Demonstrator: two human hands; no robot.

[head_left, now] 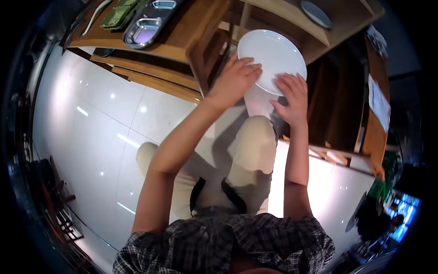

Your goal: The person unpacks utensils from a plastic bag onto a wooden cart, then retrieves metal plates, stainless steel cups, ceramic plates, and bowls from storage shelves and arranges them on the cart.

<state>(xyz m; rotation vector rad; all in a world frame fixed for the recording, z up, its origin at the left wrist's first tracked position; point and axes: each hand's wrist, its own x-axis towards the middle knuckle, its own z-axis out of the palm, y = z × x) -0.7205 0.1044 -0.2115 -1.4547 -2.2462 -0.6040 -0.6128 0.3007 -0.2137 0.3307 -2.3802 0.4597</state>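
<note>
A round white plate [272, 55] is in front of me, beyond my knees, between both hands. My left hand [235, 83] grips its near left rim, with the fingers lying over the upper face. At the near right rim, the fingers of my right hand [293, 97] rest on the plate, while the thumb sticks out below the edge. What lies under the plate, including any part of the hands there, is hidden.
A wooden cabinet with open shelves [292, 18] stands ahead, with another plate [316, 14] on it. On the wooden counter [182, 32] at upper left are a metal compartment tray [147, 32] and a green tray [119, 14]. A person [374, 217] is at far right.
</note>
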